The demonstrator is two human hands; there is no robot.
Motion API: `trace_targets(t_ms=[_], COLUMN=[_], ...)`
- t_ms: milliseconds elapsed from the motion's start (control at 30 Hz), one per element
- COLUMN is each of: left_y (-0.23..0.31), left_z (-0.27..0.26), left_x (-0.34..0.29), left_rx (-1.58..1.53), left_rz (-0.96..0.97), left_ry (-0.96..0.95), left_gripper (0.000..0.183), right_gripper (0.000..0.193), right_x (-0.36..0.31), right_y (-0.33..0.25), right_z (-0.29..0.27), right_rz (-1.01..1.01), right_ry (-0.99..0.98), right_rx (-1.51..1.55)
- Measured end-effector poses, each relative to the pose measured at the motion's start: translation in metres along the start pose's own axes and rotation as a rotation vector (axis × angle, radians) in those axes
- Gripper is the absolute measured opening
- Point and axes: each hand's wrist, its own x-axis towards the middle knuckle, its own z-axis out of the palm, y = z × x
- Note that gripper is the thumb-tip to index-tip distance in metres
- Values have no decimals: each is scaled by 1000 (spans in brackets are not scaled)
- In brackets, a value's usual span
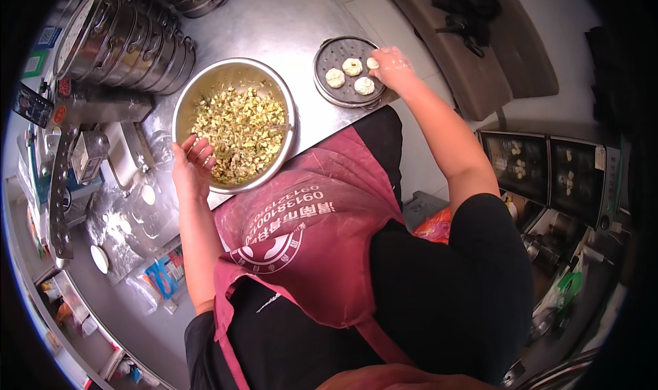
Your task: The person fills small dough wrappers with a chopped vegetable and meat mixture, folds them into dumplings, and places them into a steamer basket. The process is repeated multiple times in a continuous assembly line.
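My right hand (393, 68) reaches to the right edge of a round steamer tray (345, 49). Its fingers are closed on a small pleated bun (372, 63), partly hidden by the hand. Several more pleated buns, one of them a bun (364, 86) near the front, sit apart on the perforated surface. Over the left rim of a large steel bowl (290, 126) is my left hand (193, 165), its fingers loosely curled and apart with nothing in them. Chopped yellow-green filling (240, 129) lies in the bowl, and a thin utensil handle seems to rest at its right side.
Stacked metal steamers (130, 47) stand at the back left. A floured board (130, 218) with a pale dough disc (149, 195) lies left of me; another pale disc (99, 259) is at its edge. A brown bench (466, 61) stands beyond the table's right edge.
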Motion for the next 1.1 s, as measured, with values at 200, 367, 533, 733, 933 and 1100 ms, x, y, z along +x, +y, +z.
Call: trace_targets(t_ms=[200,367,533,733,933,1100], left_y=[-6,-11,-1,3,2,0], left_z=[-22,-32,-15,-6,-4,-1], left_x=[-8,-8,-6,-4,-5,-6], left_rx=[-40,1,5,27,39,54], left_rz=[-6,-31,0,1,-12,-11], left_ry=[88,94,49,15,41,26], left_gripper=[51,50,50,51,50,50], right_gripper=[45,41,35,33,12,20], right_x=[1,6,9,1,-25,-24], right_y=[7,17,19,27,21,-7], right_z=[-11,-13,-5,7,6,10], right_rz=[-101,-72,-153,-345,-236,148], right_ry=[90,36,73,366,157,-21], right_rx=[-102,-6,-30,100,-93,-56])
